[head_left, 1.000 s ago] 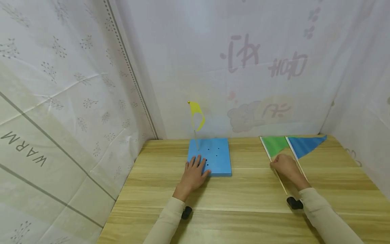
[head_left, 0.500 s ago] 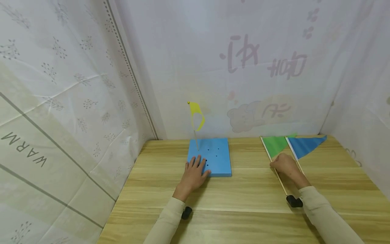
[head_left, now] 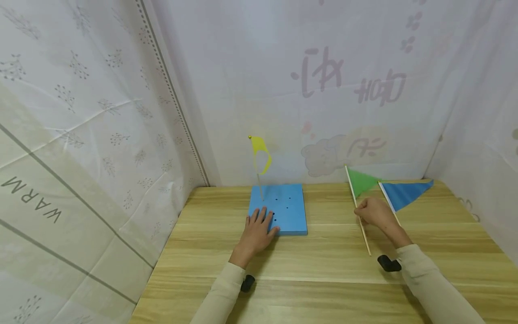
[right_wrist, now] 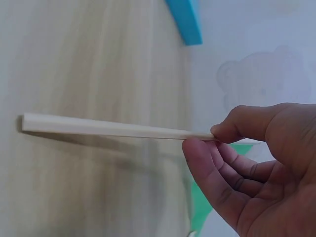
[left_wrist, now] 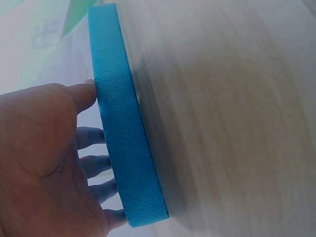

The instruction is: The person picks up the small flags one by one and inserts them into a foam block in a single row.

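Note:
My left hand (head_left: 256, 229) lies with spread fingers on the near left part of a blue foam block (head_left: 293, 220) that has several small holes in its top. In the left wrist view the fingertips touch the upper face of the block (left_wrist: 121, 118). A yellow flag (head_left: 261, 146) on a thin stick stands upright in the block's far left part. My right hand (head_left: 376, 212) pinches the wooden stick of a green pennant flag (head_left: 362, 182) between thumb and index finger. In the right wrist view the bare stick (right_wrist: 98, 126) reaches out from the pinch, its top end partly hidden by the hand (right_wrist: 247, 168).
A blue pennant flag (head_left: 406, 193) lies on the wooden table (head_left: 323, 279) right of my right hand, its stick partly covered by the forearm. Patterned curtains (head_left: 251, 67) enclose the table at the back and both sides. Black wrist mounts sit at both cuffs.
The green flag has risen off the table and tilted more upright in my right hand, which has shifted slightly left and away. My left hand has stayed on the block.

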{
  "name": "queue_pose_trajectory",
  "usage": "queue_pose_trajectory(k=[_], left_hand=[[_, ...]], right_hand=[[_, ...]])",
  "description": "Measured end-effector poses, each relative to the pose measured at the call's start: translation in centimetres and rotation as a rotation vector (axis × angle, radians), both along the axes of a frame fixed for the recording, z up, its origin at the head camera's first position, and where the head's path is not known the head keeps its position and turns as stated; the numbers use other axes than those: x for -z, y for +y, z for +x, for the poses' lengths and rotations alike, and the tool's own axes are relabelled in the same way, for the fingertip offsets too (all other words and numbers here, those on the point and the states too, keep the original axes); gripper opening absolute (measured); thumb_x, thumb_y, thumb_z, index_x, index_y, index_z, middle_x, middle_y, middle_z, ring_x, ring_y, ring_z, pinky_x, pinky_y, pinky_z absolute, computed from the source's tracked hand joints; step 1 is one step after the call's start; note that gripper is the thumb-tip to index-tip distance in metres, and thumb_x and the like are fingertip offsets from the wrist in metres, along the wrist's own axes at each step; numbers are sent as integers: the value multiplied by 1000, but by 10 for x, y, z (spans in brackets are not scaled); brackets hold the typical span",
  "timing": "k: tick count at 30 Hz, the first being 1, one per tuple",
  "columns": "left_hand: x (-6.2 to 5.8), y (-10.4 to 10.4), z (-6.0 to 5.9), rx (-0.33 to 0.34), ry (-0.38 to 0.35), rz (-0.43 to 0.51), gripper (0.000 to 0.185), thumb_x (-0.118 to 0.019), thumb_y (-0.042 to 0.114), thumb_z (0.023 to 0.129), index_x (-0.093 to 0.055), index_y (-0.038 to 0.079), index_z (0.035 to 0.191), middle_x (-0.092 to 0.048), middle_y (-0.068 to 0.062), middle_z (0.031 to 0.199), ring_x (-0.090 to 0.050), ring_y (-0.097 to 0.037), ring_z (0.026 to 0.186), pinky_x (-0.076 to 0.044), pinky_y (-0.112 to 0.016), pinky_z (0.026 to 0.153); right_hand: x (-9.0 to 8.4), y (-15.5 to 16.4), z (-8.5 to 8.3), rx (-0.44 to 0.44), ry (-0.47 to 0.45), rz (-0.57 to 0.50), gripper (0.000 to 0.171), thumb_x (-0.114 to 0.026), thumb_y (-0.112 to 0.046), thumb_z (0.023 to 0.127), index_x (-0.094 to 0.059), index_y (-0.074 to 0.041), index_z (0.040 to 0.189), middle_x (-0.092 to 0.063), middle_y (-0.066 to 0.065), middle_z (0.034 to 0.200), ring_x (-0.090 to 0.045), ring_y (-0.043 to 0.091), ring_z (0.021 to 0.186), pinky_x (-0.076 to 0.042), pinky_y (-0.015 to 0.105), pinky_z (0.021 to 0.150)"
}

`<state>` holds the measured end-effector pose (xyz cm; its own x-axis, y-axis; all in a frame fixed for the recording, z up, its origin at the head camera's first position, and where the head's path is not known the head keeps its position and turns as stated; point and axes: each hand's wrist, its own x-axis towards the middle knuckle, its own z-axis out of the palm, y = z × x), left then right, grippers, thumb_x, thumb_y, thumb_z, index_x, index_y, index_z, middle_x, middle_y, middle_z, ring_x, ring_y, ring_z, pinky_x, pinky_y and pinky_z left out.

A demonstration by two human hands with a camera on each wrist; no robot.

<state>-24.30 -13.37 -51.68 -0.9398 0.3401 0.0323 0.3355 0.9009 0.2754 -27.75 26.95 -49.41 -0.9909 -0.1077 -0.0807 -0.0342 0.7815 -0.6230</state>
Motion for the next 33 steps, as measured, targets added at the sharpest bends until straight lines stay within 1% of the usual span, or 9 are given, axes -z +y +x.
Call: queue_pose_trajectory(k=[3,6,11,15,18,22,26,30,33], left_hand=[[1,0,0,1,-4,6,66,-52,44,113,-40,6,165,-28,-21,175,-24,-46,162,-23,-70,128],[0,0,1,3,-7,11,66,-52,44,113,-40,6,165,-29,-21,174,-25,-46,162,-23,-70,128],[-1,0,2,-4,-10,10,66,-53,44,112,-40,6,165,-29,-21,174,-25,-46,162,-23,-70,128],[-1,0,2,-5,-11,7,67,-53,45,112,-40,6,165,-29,-21,175,-25,-45,162,-23,-70,129],[-1,0,1,-1,-6,8,66,-53,44,112,-40,6,165,-29,-21,174,-25,-46,162,-23,-70,128],[-2,0,2,3,3,8,66,-55,42,112,-41,5,164,-30,-23,173,-26,-48,161,-24,-71,127],[-2,0,2,3,-3,9,65,-55,42,112,-41,5,164,-30,-23,173,-26,-48,161,-23,-71,127],[-2,0,1,0,-16,7,66,-52,45,113,-40,6,165,-28,-22,175,-24,-46,162,-22,-70,129],[-2,0,1,2,-15,6,67,-52,45,113,-39,6,165,-28,-21,175,-24,-46,162,-22,-70,129]], right_hand=[[-9,-9,-2,2,19,-37,23,-63,-15,100,-73,0,86,-75,9,74,-74,21,67,-58,40,67],[-16,-20,-4,7,40,-78,20,-64,-13,99,-73,4,93,-76,13,78,-77,23,68,-63,42,70],[-27,-39,-11,-3,67,-107,19,-67,-13,100,-71,5,97,-78,17,84,-79,25,70,-66,43,70],[-34,-55,-17,-15,92,-121,18,-67,-15,100,-69,2,96,-78,16,85,-79,24,71,-65,38,67],[-39,-68,-23,-22,137,-127,16,-67,-15,100,-68,0,94,-77,13,84,-79,23,70,-61,33,63],[-45,-86,-32,-29,188,-159,15,-64,-15,99,-67,-1,97,-77,14,86,-79,27,73,-58,31,60],[-49,-105,-40,-24,220,-188,14,-63,-15,100,-66,-1,99,-76,16,90,-80,32,78,-59,32,61],[-55,-123,-50,-21,244,-209,14,-63,-15,100,-66,-2,102,-76,17,95,-80,33,81,-60,33,64],[-61,-137,-57,-21,267,-220,13,-63,-16,101,-65,-3,102,-76,17,97,-79,30,80,-58,33,65]])
